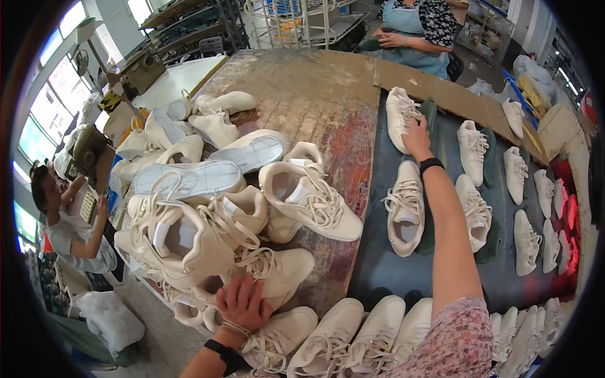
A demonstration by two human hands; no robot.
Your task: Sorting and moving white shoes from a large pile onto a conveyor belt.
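My right hand (416, 137) reaches far over the dark conveyor belt (378, 277) and grips a cream lace-up sneaker (398, 107) at its laces. A green sole-shaped piece (429, 120) lies alongside that shoe. Nearer to me on the belt is another cream sneaker (404, 205), toe pointing away, under my right forearm's left side. At the near edge of a heap of cream sneakers, my left hand (242, 303) has its bent fingers on one sneaker (283, 274). Pale blue-grey soles (189, 176) show on overturned shoes in this heap.
A worn wooden table (296, 75) bears the heap. Sneakers (523, 242) and green pieces run along the belt toward a red-lit opening (570, 246). More shoes (328, 337) line the near edge. One person (75, 227) is at the left, another (409, 41) beyond the table.
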